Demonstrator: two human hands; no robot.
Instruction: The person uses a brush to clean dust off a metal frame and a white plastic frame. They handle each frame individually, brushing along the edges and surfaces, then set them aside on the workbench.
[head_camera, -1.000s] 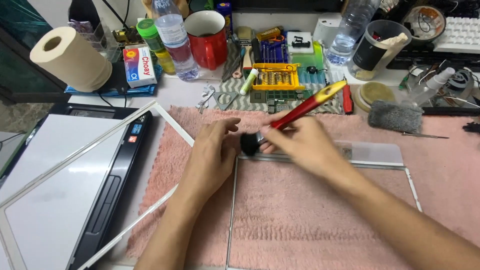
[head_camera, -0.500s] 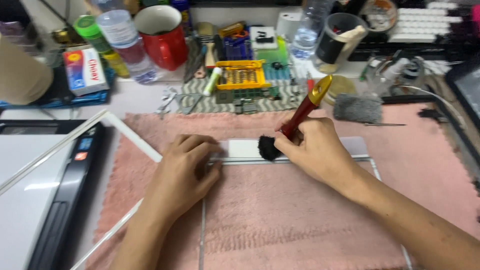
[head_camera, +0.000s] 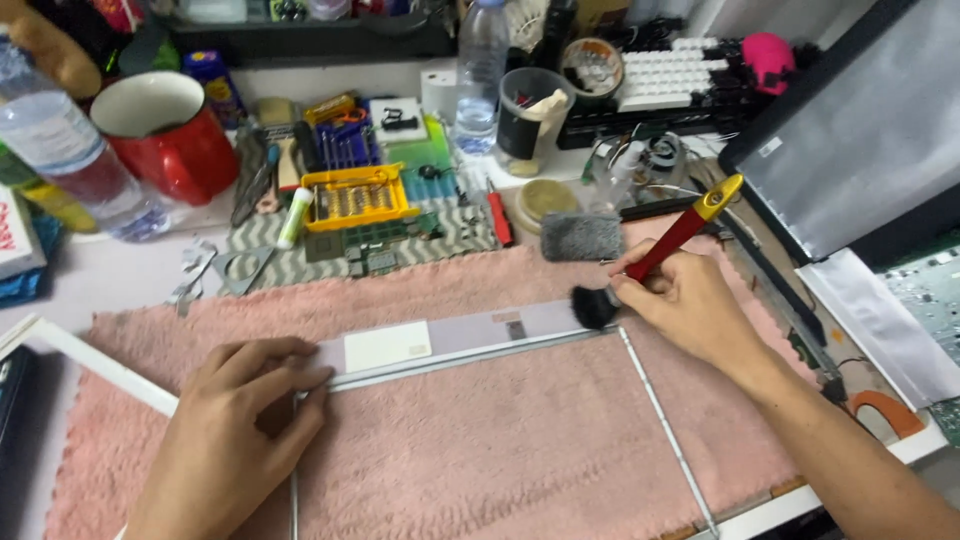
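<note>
- Head view, looking down: the right hand is closed around a red-handled brush, its black bristles touching the right end of a long grey strip that runs along the top edge of a thin metal frame.
- The left hand lies flat with its fingers pressing the strip's left end, gripping nothing, just pinning it down.
- To my eye this is the dusting step, with the brush at the strip's far right corner; a further stroke would call for light pressure along the strip while the left hand holds it steady.
- Strip and frame lie on a fluffy pink towel spread over a pale desk.
- Behind the towel the desk is crowded: a red mug, a yellow tray of screwdriver bits, a clear water bottle, a white keyboard and a grey fuzzy pad.
</note>
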